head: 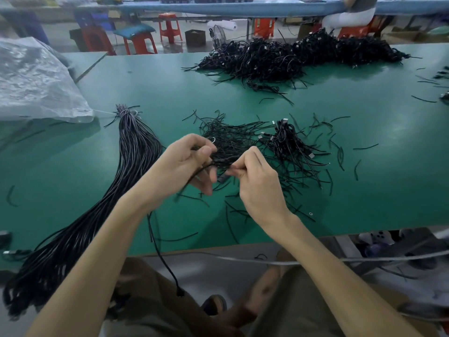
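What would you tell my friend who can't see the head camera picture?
A person's left hand and right hand grip a thin black cable over a green table strewn with short black wire ties. A long tied bundle of black cables lies to the left, a tangled black heap farther back.

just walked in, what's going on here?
A person works one black cable with both hands above the green table: the left hand grips it, the right hand pinches it close by, and its tail hangs past the table edge. A long tied bundle lies left; loose short ties and coiled cables lie beyond the hands.
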Demonstrator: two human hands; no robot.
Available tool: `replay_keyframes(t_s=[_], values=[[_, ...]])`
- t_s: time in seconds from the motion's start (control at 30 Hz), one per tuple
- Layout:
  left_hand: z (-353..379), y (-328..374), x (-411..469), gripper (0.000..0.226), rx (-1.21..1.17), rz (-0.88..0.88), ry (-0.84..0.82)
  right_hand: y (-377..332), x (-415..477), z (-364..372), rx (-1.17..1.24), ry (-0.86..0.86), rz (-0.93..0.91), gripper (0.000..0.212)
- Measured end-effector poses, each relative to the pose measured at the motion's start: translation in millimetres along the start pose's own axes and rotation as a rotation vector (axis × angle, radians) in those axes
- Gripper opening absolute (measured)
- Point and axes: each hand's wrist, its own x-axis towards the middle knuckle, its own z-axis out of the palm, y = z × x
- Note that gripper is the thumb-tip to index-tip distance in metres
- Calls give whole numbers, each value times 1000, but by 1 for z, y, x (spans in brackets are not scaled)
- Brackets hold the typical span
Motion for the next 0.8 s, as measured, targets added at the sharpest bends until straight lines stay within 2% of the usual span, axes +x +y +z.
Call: replay_keyframes(t_s=[0.07, 0.13, 0.2, 0.3, 0.4, 0.5, 0.63, 0.73, 0.8], values=[[-2, -3, -6, 27, -72, 110, -124, 2, -2, 2, 110, -3, 123, 17], [2, -6, -9, 37, -28, 165, -211, 3, -1, 4, 165, 3, 200, 25], [5, -9, -8, 38, 69, 185, -163, 1, -2, 5, 193, -4, 235, 30], [8, -13, -3, 32, 313, 237, 32, -2, -6, 7, 222, -29, 232, 25], [13, -19, -4, 30, 358, 297, 5, -5, -8, 9, 254, -49, 225, 16], [22, -26, -5, 26, 316, 253, 37, -2, -10, 11, 233, -70, 218, 15], [27, -31, -1, 29, 423, 193, 129, 3, -15, 12, 165, -70, 163, 23], [28, -27, 1, 36, 696, 129, 151, 5, -16, 11, 136, -119, 188, 21], [29, -26, 2, 40, 791, 102, 186, 5, -16, 10, 65, -126, 156, 19]])
